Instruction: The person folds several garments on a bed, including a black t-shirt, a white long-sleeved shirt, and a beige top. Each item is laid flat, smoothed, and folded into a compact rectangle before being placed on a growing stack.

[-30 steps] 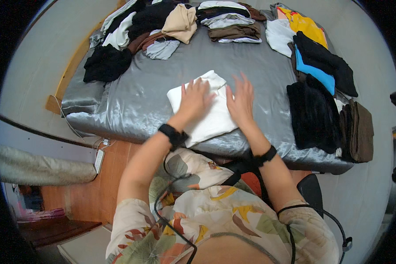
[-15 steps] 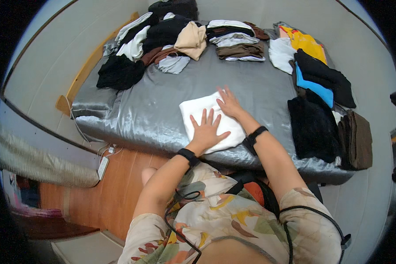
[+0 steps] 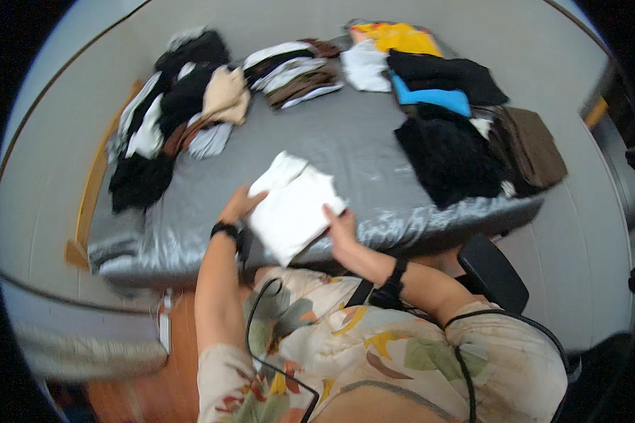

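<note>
A folded white garment (image 3: pixel 291 204) lies near the front edge of a grey satin-covered bed (image 3: pixel 346 151). My left hand (image 3: pixel 240 205) grips its left edge, fingers under the fabric. My right hand (image 3: pixel 340 224) holds its right lower edge. The near end of the garment hangs slightly over the bed's front edge, between my two hands. Both wrists wear black bands.
Heaps of dark, white and tan clothes (image 3: pixel 180 113) lie at the bed's left. Folded stacks (image 3: pixel 293 70) sit at the back. Black, blue, yellow and brown clothes (image 3: pixel 451 113) fill the right. A black chair (image 3: pixel 494 271) stands at my right.
My hands went from pressing flat on top of the white garment to gripping its two sides. The garment now sits closer to the bed's front edge, and my view has swung.
</note>
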A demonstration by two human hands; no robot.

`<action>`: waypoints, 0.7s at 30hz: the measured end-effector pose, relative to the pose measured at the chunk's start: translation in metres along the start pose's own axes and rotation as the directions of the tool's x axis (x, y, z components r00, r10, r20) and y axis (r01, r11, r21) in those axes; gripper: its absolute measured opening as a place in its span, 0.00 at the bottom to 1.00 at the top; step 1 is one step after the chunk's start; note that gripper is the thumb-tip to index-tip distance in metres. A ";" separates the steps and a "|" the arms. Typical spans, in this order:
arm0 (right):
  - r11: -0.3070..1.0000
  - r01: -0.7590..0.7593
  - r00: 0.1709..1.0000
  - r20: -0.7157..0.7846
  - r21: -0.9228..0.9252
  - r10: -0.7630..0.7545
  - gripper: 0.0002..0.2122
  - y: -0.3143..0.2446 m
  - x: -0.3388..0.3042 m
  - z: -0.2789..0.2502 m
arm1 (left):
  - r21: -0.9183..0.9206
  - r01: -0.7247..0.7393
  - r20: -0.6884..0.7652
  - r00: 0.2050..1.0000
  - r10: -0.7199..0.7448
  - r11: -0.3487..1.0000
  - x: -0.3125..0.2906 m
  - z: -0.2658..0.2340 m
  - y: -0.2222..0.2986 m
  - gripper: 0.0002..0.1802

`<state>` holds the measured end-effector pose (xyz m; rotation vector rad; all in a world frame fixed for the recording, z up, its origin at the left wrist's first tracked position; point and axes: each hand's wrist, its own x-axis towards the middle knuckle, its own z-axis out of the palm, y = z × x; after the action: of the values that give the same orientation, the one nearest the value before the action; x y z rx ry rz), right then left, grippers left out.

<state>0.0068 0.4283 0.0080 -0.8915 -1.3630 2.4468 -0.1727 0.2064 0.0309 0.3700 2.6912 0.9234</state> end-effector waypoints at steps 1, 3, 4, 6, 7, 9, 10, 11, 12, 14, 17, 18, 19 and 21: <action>0.997 -0.068 0.997 -0.019 0.034 0.069 0.33 0.001 -0.002 0.006 | 0.037 0.096 0.017 0.995 -0.097 0.995 -0.005 -0.002 -0.002 0.41; 0.973 -0.220 0.971 -0.074 0.070 0.225 0.34 0.007 -0.012 0.014 | -0.053 0.176 0.144 0.975 -0.167 0.983 -0.025 -0.008 -0.009 0.44; 0.947 -0.313 0.947 -0.049 0.071 0.317 0.34 0.009 -0.017 0.015 | -0.113 0.210 0.198 0.963 -0.185 0.971 -0.037 -0.009 -0.011 0.41; 0.958 -0.288 0.955 0.074 -0.014 0.288 0.35 0.009 -0.018 0.014 | -0.267 0.439 0.406 0.859 -0.313 0.858 -0.068 -0.016 -0.017 0.39; 0.963 -0.270 0.940 0.219 0.017 0.260 0.36 0.008 -0.015 0.013 | -0.399 0.495 0.477 0.831 -0.286 0.772 -0.086 -0.015 -0.019 0.39; 0.977 -0.191 0.896 0.389 -0.100 0.215 0.36 0.003 -0.006 0.011 | -0.580 0.571 0.553 0.800 -0.233 0.581 -0.117 -0.008 -0.017 0.37; 0.983 -0.123 0.863 0.475 -0.135 0.173 0.36 0.002 -0.002 0.011 | -0.647 0.578 0.541 0.808 -0.236 0.497 -0.130 -0.005 -0.015 0.37; 0.957 0.121 0.860 0.509 -0.263 0.031 0.42 0.001 0.002 0.011 | -0.712 0.579 0.514 0.815 -0.266 0.398 -0.141 -0.003 -0.012 0.35; 0.963 0.162 0.825 0.565 -0.215 -0.013 0.43 0.001 0.004 0.011 | -0.752 0.536 0.476 0.844 -0.247 0.384 -0.149 0.000 -0.008 0.34; 0.953 0.213 0.749 0.663 -0.214 -0.019 0.45 0.001 0.009 0.010 | -0.835 0.430 0.372 0.901 -0.223 0.343 -0.163 0.006 -0.003 0.33; 0.984 0.016 0.745 0.659 -0.180 0.108 0.41 -0.004 0.018 0.011 | -0.817 0.480 0.400 0.871 -0.284 0.321 -0.166 0.010 0.005 0.35; 0.985 -0.058 0.751 0.644 -0.161 0.150 0.40 -0.010 0.023 0.012 | -0.811 0.494 0.404 0.860 -0.311 0.314 -0.167 0.010 0.007 0.37; 0.982 -0.121 0.749 0.636 -0.147 0.188 0.37 -0.018 0.029 0.014 | -0.828 0.468 0.396 0.878 -0.267 0.310 -0.163 0.013 0.011 0.38; 0.983 -0.163 0.757 0.628 -0.087 0.181 0.33 -0.041 0.038 0.017 | -0.900 0.348 0.306 0.933 -0.188 0.261 -0.159 0.020 0.021 0.35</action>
<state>-0.0387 0.4559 0.0332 -0.1665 -1.5554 3.0450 -0.0154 0.1820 0.0559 -0.3028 1.4901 2.0258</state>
